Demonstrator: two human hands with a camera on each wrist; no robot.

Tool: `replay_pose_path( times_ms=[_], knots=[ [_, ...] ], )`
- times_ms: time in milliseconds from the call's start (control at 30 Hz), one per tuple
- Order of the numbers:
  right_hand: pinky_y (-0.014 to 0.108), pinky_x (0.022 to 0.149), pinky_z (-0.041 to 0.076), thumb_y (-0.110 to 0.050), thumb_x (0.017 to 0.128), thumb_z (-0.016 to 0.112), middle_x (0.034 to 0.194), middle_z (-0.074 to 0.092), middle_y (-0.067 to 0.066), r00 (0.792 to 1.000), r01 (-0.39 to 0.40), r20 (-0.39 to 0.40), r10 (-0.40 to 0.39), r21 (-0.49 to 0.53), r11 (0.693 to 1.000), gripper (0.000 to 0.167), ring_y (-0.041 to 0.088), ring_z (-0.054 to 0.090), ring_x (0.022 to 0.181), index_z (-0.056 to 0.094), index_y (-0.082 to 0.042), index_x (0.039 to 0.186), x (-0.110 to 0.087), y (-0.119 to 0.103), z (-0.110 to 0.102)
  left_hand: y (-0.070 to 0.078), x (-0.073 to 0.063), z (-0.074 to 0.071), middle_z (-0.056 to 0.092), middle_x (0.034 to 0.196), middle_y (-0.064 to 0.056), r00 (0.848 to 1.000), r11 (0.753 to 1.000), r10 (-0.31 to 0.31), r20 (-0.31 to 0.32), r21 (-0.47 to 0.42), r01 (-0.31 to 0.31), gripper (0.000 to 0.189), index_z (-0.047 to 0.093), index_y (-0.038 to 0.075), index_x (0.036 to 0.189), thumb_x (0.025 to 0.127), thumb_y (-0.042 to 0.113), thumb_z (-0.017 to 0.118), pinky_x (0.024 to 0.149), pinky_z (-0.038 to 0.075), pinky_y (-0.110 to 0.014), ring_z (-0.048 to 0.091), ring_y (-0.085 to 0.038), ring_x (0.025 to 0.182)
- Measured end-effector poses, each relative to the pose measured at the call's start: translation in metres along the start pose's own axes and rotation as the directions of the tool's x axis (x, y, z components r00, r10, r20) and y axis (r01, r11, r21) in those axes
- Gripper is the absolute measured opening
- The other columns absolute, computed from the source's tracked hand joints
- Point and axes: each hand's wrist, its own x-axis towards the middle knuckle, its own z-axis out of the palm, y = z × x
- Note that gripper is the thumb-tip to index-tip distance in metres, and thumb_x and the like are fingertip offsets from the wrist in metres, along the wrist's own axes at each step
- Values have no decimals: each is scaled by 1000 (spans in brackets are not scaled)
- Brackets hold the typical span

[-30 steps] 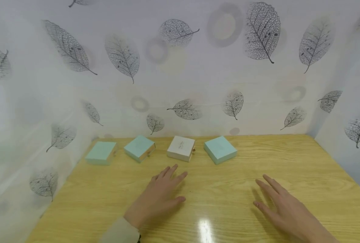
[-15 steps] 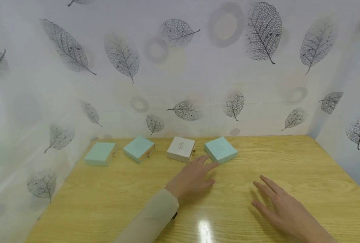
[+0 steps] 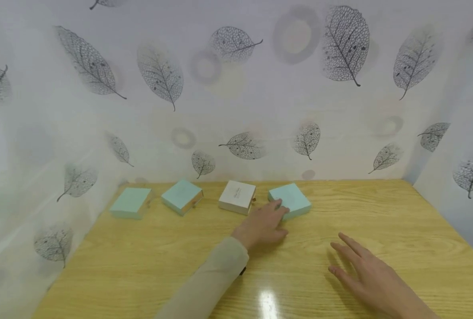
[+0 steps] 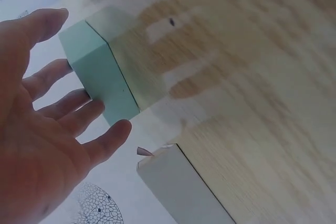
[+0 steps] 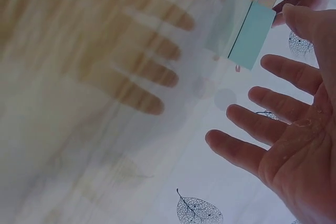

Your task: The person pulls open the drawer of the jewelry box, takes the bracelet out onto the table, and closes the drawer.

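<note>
My left hand [image 3: 260, 226] reaches to the turquoise box [image 3: 296, 199] at the right end of a row, its fingers over the box's near left part. In the left wrist view the fingers [image 4: 113, 135] are spread and slightly bent beside the box [image 4: 102, 72], with the thumb apart from it. Whether the fingertips press on the box is hard to tell. My right hand [image 3: 374, 277] is held over the wooden table [image 3: 380, 208] at the right, fingers extended and holding nothing. In the right wrist view its palm [image 5: 294, 182] shows, with the turquoise box beyond.
A white box [image 3: 238, 196] with small print stands just left of the turquoise one. Further left are another turquoise box [image 3: 182, 195] and a pale green box [image 3: 131, 201]. A leaf-patterned white sheet [image 3: 244, 88] lines the back and sides of the table.
My left hand has moved right and forward, from in front of the white box to the rightmost turquoise box. The right hand has barely moved, and the boxes stay where they were.
</note>
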Motion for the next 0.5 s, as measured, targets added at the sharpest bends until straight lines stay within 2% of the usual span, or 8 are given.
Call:
replay_pose_path(
  times_ms=[167,233,367,500],
  knots=[
    [56,86,59,-39,94,73,149,55,17,1000,3,-4,-3,-5,1000,48,38,67,117,66,-10,132,2,1,0,0,-11,0,38,164,-10,1000,1000,9,-9,-19,-9,53,50,18,151,101,37,59,119,42,-45,43,-28,149],
    [55,86,59,-39,95,73,149,55,16,1000,1,-8,-1,-6,1000,47,37,68,117,67,-10,131,3,1,-1,0,-18,-1,41,162,-10,1000,1000,23,-17,13,-23,52,52,18,149,101,37,60,117,44,-44,45,-27,147],
    [57,87,58,-39,95,72,149,56,16,1000,1,-6,-1,0,1000,47,39,67,118,67,-10,131,5,0,2,0,-40,1,48,158,-8,999,996,45,-31,79,-42,48,56,20,144,101,39,62,112,50,-44,50,-24,143],
    [57,90,57,-40,94,73,148,58,15,1000,2,-2,-2,-25,1000,47,39,65,121,68,-10,130,3,0,5,2,-61,0,56,148,-4,997,992,71,-17,110,-69,42,62,22,135,99,45,63,104,55,-41,56,-21,133]
  ],
)
